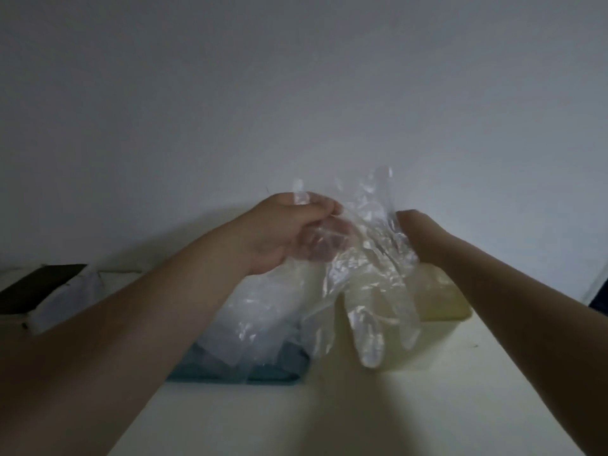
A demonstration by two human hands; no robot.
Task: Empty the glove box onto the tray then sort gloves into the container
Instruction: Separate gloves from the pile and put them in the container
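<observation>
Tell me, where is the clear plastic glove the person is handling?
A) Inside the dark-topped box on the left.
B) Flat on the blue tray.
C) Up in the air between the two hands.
C: the left hand pinches the clear glove aloft, the right hand is at its other edge, and the glove's fingers dangle in front of the yellowish container.

Pale grey wall (296, 93) fills the view from 10 to 2 o'clock, unmarked, dim light. Cream tabletop (329, 422) at 6 o'clock, a few small dark specks. At 9 o'clock, 1 white block with a dark flat top (42, 287); identity unclear. At 3 o'clock, 1 dark blue patch (600, 302), cut off by the frame edge.
</observation>
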